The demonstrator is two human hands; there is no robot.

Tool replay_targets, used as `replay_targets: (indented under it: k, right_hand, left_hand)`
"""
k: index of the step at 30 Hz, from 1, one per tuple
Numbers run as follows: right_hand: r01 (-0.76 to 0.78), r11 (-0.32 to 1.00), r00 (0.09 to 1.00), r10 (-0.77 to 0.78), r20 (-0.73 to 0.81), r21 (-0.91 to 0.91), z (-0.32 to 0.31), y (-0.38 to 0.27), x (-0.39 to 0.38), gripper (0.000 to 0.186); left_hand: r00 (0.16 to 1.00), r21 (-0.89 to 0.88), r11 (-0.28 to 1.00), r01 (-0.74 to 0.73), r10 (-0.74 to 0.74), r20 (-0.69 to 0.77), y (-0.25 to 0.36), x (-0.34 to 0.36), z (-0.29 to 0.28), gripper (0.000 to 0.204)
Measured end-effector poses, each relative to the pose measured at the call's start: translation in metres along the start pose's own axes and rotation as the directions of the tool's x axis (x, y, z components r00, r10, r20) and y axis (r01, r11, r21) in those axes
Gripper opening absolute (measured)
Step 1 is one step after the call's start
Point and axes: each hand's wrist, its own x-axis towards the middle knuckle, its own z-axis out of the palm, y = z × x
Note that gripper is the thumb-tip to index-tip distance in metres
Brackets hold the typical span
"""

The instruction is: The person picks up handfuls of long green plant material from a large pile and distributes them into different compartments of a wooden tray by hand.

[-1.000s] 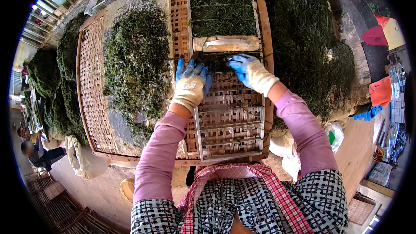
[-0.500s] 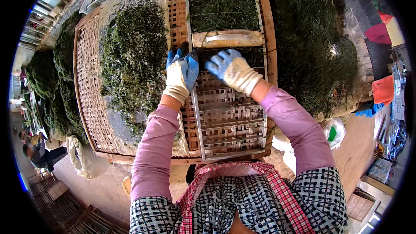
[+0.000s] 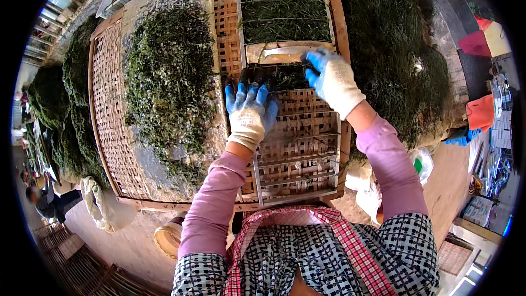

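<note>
A metal frame (image 3: 257, 183) with thin crossbars lies on a woven bamboo mat (image 3: 293, 115) in front of me. Its far part is filled with dark green stringy seaweed-like strands (image 3: 282, 0). Across the frame, on their near side, rests a pale wooden bar (image 3: 266, 53). A narrow band of dark strands (image 3: 285, 78) fills the row just below it. My left hand (image 3: 246, 115), in a blue-and-white glove, has its fingers spread at the band's left end. My right hand (image 3: 334, 82), gloved alike, is open by the bar's right end, fingers apart.
A loose heap of chopped green strands (image 3: 170, 71) covers a slab at the left. Beyond the mat's right edge rises a large dark green pile (image 3: 383, 49). A round basket (image 3: 169, 238) stands on the floor. Another person (image 3: 46, 200) is far left.
My right hand has moved right and slightly away from me, to the bar's right end. My left hand has come nearer to me and right, its fingers now spread over the band's left end.
</note>
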Motion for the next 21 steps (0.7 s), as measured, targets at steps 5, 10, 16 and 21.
replay_targets:
  k: [5, 10, 16, 21]
  right_hand:
    - [0.015, 0.987, 0.992, 0.005, -0.126, 0.162, 0.027, 0.018, 0.038, 0.031]
    - [0.079, 0.994, 0.992, -0.072, 0.103, -0.070, -0.012, -0.008, 0.045, 0.023]
    - [-0.059, 0.994, 0.995, 0.067, 0.080, -0.093, -0.091, 0.030, 0.050, 0.025]
    - [-0.246, 0.798, 0.960, 0.278, -0.027, -0.550, -0.147, 0.024, 0.028, 0.040]
  left_hand:
    - [0.998, -0.071, 0.997, 0.027, -0.031, -0.058, 0.004, -0.002, -0.002, 0.047]
    - [0.996, -0.100, 0.994, 0.036, -0.044, -0.082, -0.001, -0.001, -0.004, 0.050]
    - [0.998, -0.066, 0.996, 0.056, -0.057, -0.027, -0.003, -0.002, -0.002, 0.055]
    - [0.997, -0.157, 0.985, 0.069, -0.074, -0.028, -0.005, -0.001, -0.006, 0.056]
